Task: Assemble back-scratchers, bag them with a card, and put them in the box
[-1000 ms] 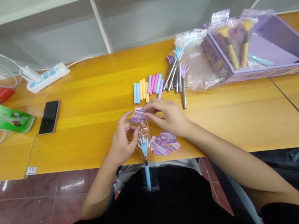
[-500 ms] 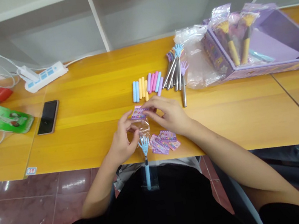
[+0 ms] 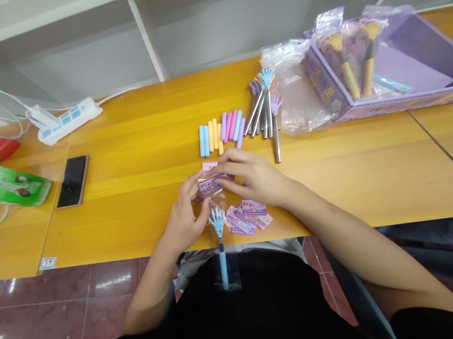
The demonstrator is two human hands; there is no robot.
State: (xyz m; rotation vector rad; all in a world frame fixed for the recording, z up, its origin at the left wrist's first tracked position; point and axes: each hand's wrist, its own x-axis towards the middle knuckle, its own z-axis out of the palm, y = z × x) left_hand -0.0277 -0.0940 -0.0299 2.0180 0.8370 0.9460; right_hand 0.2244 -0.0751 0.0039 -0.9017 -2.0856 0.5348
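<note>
A printed purple and pink header card (image 3: 208, 186) sits at the top of a clear plastic bag (image 3: 219, 198). Inside the bag lies a light-blue hand-shaped back scratcher (image 3: 217, 223), its handle hanging past the table edge toward my lap. My left hand (image 3: 184, 214) grips the bag's top at the card's left edge, fingers bent and partly hidden behind it. My right hand (image 3: 252, 179) pinches the card's right side between thumb and fingers. Just right of the bag, several loose header cards (image 3: 246, 217) lie in an overlapping pile.
Coloured handle sleeves (image 3: 220, 133) lie in a row beyond my hands, beside metal back scratchers (image 3: 262, 108). Empty plastic bags (image 3: 294, 91) lean by a purple box (image 3: 406, 102) holding packed scratchers. At left are a phone (image 3: 73, 182), a green pouch (image 3: 2, 181) and a power strip (image 3: 70, 120).
The card has come slightly nearer to me and the bag's top is more bunched under it. My right fingers have moved a little left over the card.
</note>
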